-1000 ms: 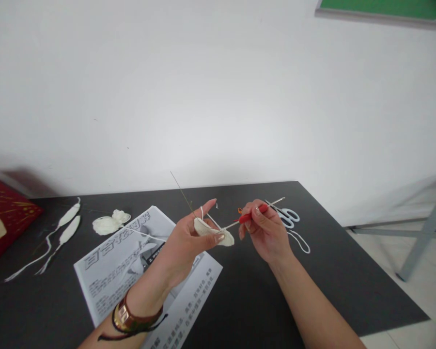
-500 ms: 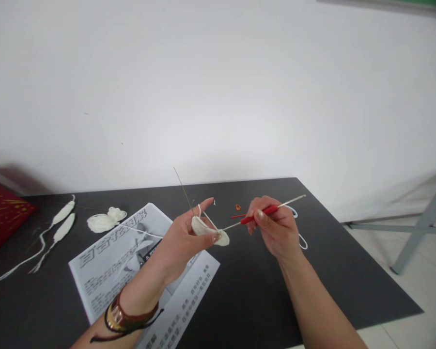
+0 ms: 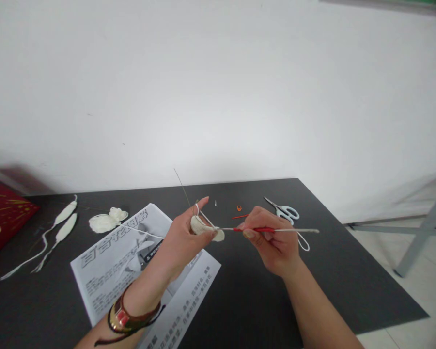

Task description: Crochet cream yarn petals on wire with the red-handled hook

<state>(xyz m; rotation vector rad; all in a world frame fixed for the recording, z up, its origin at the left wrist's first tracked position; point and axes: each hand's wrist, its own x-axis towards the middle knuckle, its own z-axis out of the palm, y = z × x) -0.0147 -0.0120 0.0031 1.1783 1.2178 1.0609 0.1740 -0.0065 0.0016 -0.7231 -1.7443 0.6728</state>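
My left hand pinches a small white crochet piece between thumb and fingers, its index finger stretched out with white yarn looped over it. A thin wire sticks up from the piece. In my right hand is a red-handled crochet hook, held like a pen and nearly level. Its left tip meets the edge of the crochet piece by my left thumb; whether it has caught a loop is too small to tell.
Printed sheets lie under my left forearm. Two white crocheted petals and a yarn bundle rest to the left, near a red box. Scissors, an orange stitch marker and a red needle-like stick lie beyond my right hand.
My right hand has moved slightly down and levelled the hook, which was slanting up to the right. The scissors behind it now show more fully. My left hand keeps its hold.
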